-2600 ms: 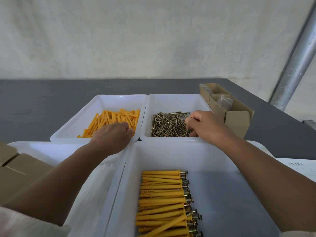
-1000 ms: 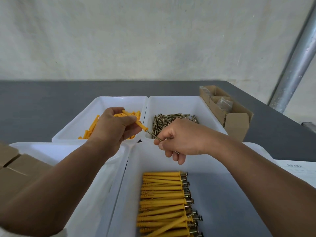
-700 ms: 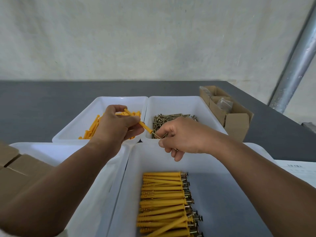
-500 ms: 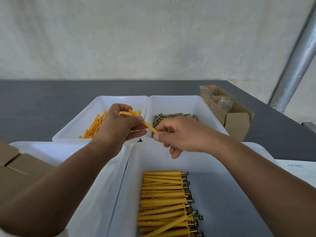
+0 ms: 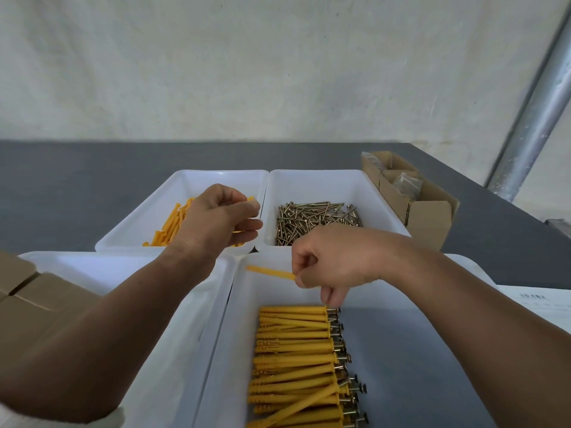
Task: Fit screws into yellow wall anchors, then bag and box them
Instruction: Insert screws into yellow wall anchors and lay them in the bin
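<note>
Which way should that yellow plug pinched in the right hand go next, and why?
Probably down onto the far end of the row of finished yellow anchors with metal screw heads in the near white plastic tray. The right hand pinches the yellow plastic anchor over that tray, close to that end of the row, and it already lies crosswise like the others.

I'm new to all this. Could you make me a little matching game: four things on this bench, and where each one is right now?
Things:
1 loose anchors
2 bare screws
3 finished anchors
4 lone anchor

Places:
A near tray, in a row
B far left tray
C pinched in right hand
D far right tray

Pairs: 1-B, 2-D, 3-A, 4-C
</note>
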`<state>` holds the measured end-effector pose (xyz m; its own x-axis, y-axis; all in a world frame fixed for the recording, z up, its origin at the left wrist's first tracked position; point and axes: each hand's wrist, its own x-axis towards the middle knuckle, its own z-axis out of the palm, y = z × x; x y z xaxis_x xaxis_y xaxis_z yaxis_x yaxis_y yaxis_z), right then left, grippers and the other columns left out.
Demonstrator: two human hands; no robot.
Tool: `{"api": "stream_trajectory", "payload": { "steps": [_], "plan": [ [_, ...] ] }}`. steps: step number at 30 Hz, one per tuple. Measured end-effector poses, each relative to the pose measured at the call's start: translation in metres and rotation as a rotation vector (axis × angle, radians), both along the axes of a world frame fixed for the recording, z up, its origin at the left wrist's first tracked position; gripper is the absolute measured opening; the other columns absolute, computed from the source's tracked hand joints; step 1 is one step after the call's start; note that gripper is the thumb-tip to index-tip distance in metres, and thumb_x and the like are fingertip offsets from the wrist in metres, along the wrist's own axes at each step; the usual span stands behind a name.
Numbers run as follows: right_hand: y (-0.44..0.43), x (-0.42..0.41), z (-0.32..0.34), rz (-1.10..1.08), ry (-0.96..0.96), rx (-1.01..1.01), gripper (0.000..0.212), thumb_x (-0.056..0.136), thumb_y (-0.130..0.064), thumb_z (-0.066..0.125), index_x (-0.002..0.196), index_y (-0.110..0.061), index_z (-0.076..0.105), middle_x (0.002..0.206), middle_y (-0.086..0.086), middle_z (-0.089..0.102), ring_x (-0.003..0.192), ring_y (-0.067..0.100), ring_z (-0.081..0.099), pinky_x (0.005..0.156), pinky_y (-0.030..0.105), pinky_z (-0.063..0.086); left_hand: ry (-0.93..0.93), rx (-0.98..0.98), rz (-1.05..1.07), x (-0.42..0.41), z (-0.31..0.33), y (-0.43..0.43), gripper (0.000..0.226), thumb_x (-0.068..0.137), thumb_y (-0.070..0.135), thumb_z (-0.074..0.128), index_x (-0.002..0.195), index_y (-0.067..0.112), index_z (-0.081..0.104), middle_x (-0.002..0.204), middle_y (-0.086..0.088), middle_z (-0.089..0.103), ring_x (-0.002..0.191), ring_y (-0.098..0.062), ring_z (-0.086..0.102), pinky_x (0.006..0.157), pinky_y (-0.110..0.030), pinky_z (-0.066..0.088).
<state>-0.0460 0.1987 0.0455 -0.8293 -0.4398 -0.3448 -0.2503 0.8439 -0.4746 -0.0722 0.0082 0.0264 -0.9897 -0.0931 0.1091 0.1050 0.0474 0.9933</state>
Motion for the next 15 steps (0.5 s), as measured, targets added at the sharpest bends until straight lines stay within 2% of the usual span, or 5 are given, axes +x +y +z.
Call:
{"api": "stream_trajectory", "payload": {
  "steps": [4,6,9,11,15],
  "plan": [
    [-0.006,0.007,-0.002,0.06,-0.056,0.197,0.011,0.094,-0.021,0.062,0.103,-0.015,0.067,0.09,0.012,0.074,0.074,0.023,0.075,0.067,0.027,0.06,-0.007,-0.067,0.087,-0.008,-0.004,-0.008,0.011,0.087,0.006,0.068,0.088,0.011,0.058,0.083,-0.009,0.066,0.071,-0.018,0.071,0.069,-0.034,0.06],
    [-0.008,0.009,-0.006,0.077,-0.052,0.256,0.011,0.093,-0.022,0.065,0.101,-0.015,0.067,0.086,0.01,0.071,0.068,0.024,0.073,0.066,0.029,0.059,0.012,-0.151,0.134,-0.011,-0.007,-0.013,0.012,0.086,0.006,0.069,0.087,0.012,0.059,0.079,-0.007,0.066,0.072,-0.018,0.07,0.068,-0.033,0.059],
    [-0.01,0.01,-0.01,0.1,-0.006,0.317,0.006,0.091,-0.024,0.067,0.093,-0.019,0.064,0.08,0.001,0.061,0.064,0.025,0.072,0.063,0.028,0.057,0.065,-0.399,0.224,-0.015,-0.014,-0.021,0.011,0.083,0.011,0.07,0.084,0.017,0.061,0.073,-0.003,0.067,0.072,-0.02,0.066,0.067,-0.034,0.056],
    [-0.011,0.01,-0.011,0.106,-0.001,0.328,0.008,0.091,-0.023,0.068,0.088,-0.019,0.061,0.075,0.001,0.058,0.07,0.029,0.073,0.066,0.032,0.059,0.091,-0.6,0.273,-0.018,-0.019,-0.025,0.01,0.081,0.016,0.069,0.083,0.022,0.061,0.073,0.004,0.064,0.07,-0.012,0.059,0.06,-0.027,0.045],
    [-0.013,0.01,-0.014,0.116,-0.015,0.35,0.008,0.091,-0.021,0.067,0.094,-0.014,0.064,0.081,0.008,0.066,0.063,0.027,0.07,0.067,0.034,0.06,0.099,-0.901,0.29,-0.022,-0.027,-0.03,0.006,0.084,0.026,0.067,0.089,0.025,0.063,0.077,0.015,0.058,0.073,-0.005,0.051,0.057,-0.018,0.034]
  ]
}}
